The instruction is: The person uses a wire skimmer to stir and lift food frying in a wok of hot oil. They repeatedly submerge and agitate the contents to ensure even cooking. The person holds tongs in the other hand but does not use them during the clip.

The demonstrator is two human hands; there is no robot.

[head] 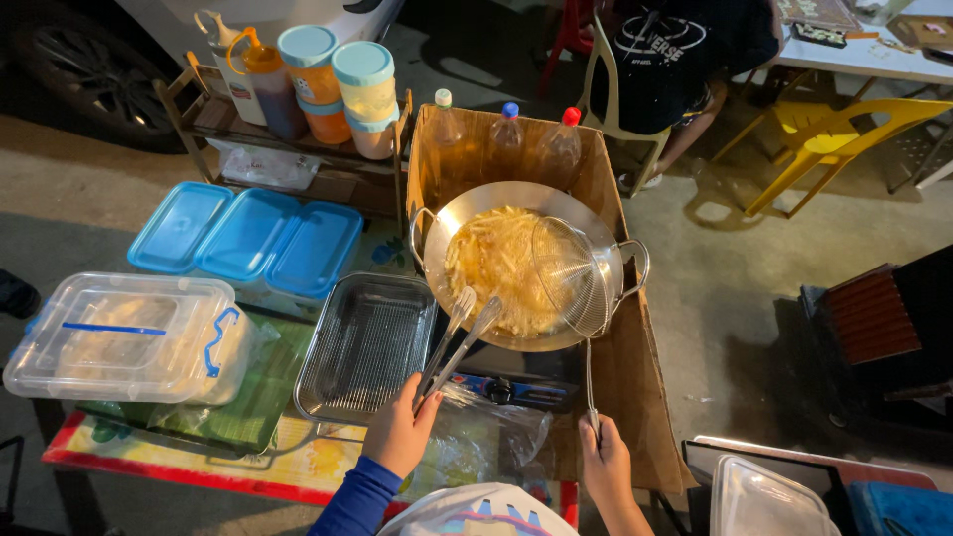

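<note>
A steel wok (467, 213) full of pale frying strips (491, 263) sits on a small burner inside a cardboard windshield (596, 169). My left hand (399, 432) grips metal tongs (459, 337) whose tips reach over the wok's near rim. In my right hand (604, 462) is the long handle of a round wire skimmer (574, 278), its mesh bowl tilted over the right side of the wok. Left of the wok lies a rectangular steel tray with a wire rack (365, 342).
Three blue-lidded boxes (243, 233) and a clear lidded tub (124, 337) stand at the left. Sauce bottles and jars (318, 84) fill a wooden rack behind. Three plastic bottles (506, 129) stand beyond the wok. A seated person (685, 55) and yellow chair (834, 139) are at back right.
</note>
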